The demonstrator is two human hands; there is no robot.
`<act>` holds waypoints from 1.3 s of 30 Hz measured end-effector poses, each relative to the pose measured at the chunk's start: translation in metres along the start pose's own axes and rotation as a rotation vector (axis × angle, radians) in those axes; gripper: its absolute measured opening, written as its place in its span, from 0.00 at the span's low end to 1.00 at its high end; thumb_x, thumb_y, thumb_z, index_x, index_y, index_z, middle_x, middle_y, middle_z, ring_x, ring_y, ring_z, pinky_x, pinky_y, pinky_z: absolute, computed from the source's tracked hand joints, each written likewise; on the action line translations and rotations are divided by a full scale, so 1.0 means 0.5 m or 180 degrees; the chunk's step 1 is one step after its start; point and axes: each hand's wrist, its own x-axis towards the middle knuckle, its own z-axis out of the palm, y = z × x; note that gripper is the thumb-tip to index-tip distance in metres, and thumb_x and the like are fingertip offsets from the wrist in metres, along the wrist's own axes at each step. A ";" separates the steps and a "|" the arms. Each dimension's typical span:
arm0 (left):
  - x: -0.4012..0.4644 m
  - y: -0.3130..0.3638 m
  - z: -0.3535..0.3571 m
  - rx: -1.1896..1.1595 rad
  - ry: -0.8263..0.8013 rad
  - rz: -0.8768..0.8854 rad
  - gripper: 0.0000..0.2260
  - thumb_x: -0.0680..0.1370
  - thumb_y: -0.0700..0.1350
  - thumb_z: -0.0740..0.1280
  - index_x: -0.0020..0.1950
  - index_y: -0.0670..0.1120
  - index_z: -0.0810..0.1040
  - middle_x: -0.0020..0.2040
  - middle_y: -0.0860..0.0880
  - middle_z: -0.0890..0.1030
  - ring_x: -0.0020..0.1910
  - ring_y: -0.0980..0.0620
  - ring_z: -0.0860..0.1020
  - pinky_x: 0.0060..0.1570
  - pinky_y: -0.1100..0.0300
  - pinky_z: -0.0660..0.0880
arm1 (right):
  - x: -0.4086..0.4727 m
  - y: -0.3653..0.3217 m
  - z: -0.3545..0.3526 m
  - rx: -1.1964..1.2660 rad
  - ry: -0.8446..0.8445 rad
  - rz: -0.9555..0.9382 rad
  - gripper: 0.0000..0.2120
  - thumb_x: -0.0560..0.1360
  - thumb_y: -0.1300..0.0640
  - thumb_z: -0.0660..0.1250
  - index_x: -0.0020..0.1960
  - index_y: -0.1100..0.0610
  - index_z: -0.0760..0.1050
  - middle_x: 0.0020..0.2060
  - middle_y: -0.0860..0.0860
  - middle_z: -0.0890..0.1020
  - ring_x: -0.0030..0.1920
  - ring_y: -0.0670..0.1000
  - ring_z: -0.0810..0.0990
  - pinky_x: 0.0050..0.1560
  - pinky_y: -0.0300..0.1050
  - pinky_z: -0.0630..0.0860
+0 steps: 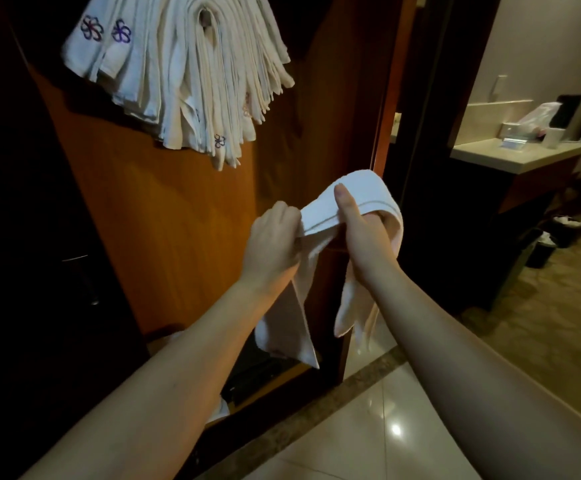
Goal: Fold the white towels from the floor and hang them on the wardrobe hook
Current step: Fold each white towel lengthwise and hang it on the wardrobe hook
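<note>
Forearms reached up from the bottom edge toward the middle of the view, both bare. Between them, at about six o'clock, lay a glossy tiled floor [368, 427] with a darker stone border strip running toward four o'clock.

At the centre, the left hand [271, 244] clenched one end of a folded white towel [358, 199], fingers curled round the cloth. The right hand [361, 230] gripped the same towel just beside it — thumb laid flat on top of the band, fingers tucked underneath and hidden. The towel arched over the right hand, and its loose ends hung down below both wrists toward six o'clock.

Behind the hands stood an orange-brown wardrobe door [178, 209]. At eleven o'clock, well apart from the hands, a thick bundle of hung towels [185, 81] draped over a hook [206, 19] — several bore a purple flower emblem.

Farther off at two o'clock sat a pale counter [510, 154] with a plastic bag and small boxes, too dim to tell further.
</note>
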 end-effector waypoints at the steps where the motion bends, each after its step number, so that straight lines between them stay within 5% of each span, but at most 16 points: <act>1: 0.001 -0.014 0.003 0.0070 0.0016 -0.0059 0.15 0.70 0.32 0.74 0.45 0.45 0.71 0.45 0.45 0.75 0.43 0.43 0.76 0.41 0.54 0.69 | -0.002 -0.001 -0.004 -0.0211 -0.0011 -0.0062 0.33 0.66 0.21 0.59 0.47 0.50 0.79 0.43 0.43 0.83 0.48 0.41 0.80 0.54 0.41 0.72; 5: -0.011 -0.053 0.033 0.0281 -0.0277 -0.0729 0.15 0.72 0.40 0.75 0.52 0.48 0.73 0.49 0.50 0.73 0.50 0.48 0.75 0.49 0.55 0.74 | -0.003 0.003 -0.002 -0.0646 0.0101 -0.0274 0.20 0.77 0.32 0.62 0.42 0.48 0.74 0.38 0.38 0.77 0.42 0.37 0.74 0.46 0.33 0.64; 10: -0.044 -0.054 0.062 0.0221 -0.0447 -0.0644 0.16 0.71 0.38 0.73 0.45 0.52 0.67 0.45 0.54 0.68 0.44 0.52 0.70 0.45 0.56 0.72 | -0.005 0.008 0.027 -0.0842 0.0426 -0.0352 0.13 0.78 0.43 0.69 0.38 0.47 0.74 0.36 0.38 0.77 0.37 0.36 0.77 0.37 0.29 0.66; 12: -0.044 -0.054 0.062 0.0115 -0.0349 -0.0632 0.18 0.71 0.35 0.72 0.44 0.51 0.65 0.44 0.54 0.66 0.42 0.52 0.68 0.41 0.59 0.68 | -0.005 0.007 0.027 -0.0729 0.0488 -0.0387 0.08 0.79 0.49 0.67 0.44 0.51 0.77 0.38 0.39 0.78 0.43 0.39 0.79 0.42 0.30 0.71; 16: -0.053 -0.051 0.068 -0.0320 -0.0302 -0.1035 0.21 0.74 0.35 0.70 0.40 0.56 0.61 0.39 0.58 0.66 0.34 0.57 0.68 0.30 0.68 0.59 | -0.004 -0.015 0.024 -0.0451 0.0777 -0.0192 0.20 0.73 0.45 0.60 0.54 0.57 0.81 0.45 0.45 0.84 0.49 0.49 0.82 0.56 0.48 0.78; 19: -0.082 -0.061 0.086 -0.0629 -0.0469 -0.1370 0.12 0.78 0.40 0.69 0.46 0.57 0.70 0.42 0.56 0.74 0.37 0.57 0.75 0.31 0.62 0.72 | 0.021 -0.029 0.011 0.0418 0.0876 0.0148 0.09 0.74 0.50 0.63 0.40 0.53 0.77 0.26 0.40 0.79 0.30 0.40 0.79 0.40 0.44 0.75; 22: -0.126 -0.097 0.106 -0.0243 -0.0859 -0.1508 0.04 0.78 0.43 0.68 0.51 0.51 0.77 0.47 0.54 0.75 0.46 0.54 0.75 0.46 0.54 0.78 | 0.044 -0.046 -0.010 0.0998 0.0962 0.0246 0.09 0.75 0.53 0.63 0.36 0.54 0.73 0.19 0.42 0.70 0.21 0.41 0.71 0.35 0.45 0.69; 25: -0.158 -0.134 0.117 0.0079 -0.0972 -0.1629 0.06 0.77 0.45 0.70 0.46 0.51 0.73 0.47 0.53 0.73 0.48 0.53 0.73 0.49 0.56 0.75 | 0.061 -0.048 -0.029 0.1164 0.0970 0.0241 0.07 0.74 0.51 0.65 0.41 0.53 0.76 0.26 0.44 0.78 0.31 0.45 0.79 0.39 0.46 0.74; 28: -0.162 -0.156 0.113 -0.0314 -0.0944 -0.2013 0.10 0.78 0.44 0.69 0.43 0.54 0.69 0.42 0.52 0.77 0.38 0.54 0.77 0.31 0.61 0.74 | 0.080 -0.041 -0.043 0.1487 0.0848 0.0377 0.10 0.76 0.51 0.65 0.52 0.56 0.78 0.38 0.50 0.85 0.44 0.52 0.85 0.44 0.46 0.79; 30: -0.159 -0.169 0.105 -0.0425 -0.0845 -0.2046 0.12 0.79 0.44 0.69 0.43 0.56 0.68 0.40 0.53 0.77 0.35 0.57 0.78 0.27 0.66 0.70 | 0.091 -0.043 -0.049 0.1829 0.0908 0.0516 0.13 0.78 0.53 0.67 0.60 0.57 0.75 0.42 0.53 0.86 0.44 0.53 0.87 0.41 0.46 0.82; 33: -0.146 -0.186 0.078 -0.0484 -0.0625 -0.2023 0.12 0.78 0.43 0.70 0.45 0.57 0.69 0.41 0.55 0.77 0.37 0.60 0.78 0.30 0.67 0.71 | 0.101 -0.052 -0.055 0.2110 0.0946 0.0496 0.04 0.78 0.56 0.68 0.51 0.55 0.73 0.36 0.50 0.87 0.36 0.51 0.87 0.30 0.45 0.81; 35: -0.134 -0.204 0.046 -0.0588 -0.0471 -0.2027 0.15 0.77 0.44 0.71 0.45 0.63 0.69 0.43 0.58 0.77 0.39 0.61 0.78 0.33 0.67 0.71 | 0.108 -0.061 -0.061 0.2245 0.0953 0.0475 0.05 0.78 0.57 0.68 0.49 0.55 0.72 0.41 0.54 0.86 0.41 0.54 0.86 0.30 0.48 0.81; 39: -0.153 -0.241 -0.020 -0.1981 0.0908 -0.2484 0.16 0.72 0.51 0.73 0.52 0.69 0.72 0.50 0.63 0.80 0.46 0.64 0.80 0.37 0.67 0.77 | 0.126 -0.090 -0.071 0.2768 0.0876 0.0446 0.05 0.78 0.60 0.66 0.51 0.58 0.70 0.48 0.61 0.82 0.47 0.62 0.84 0.34 0.57 0.82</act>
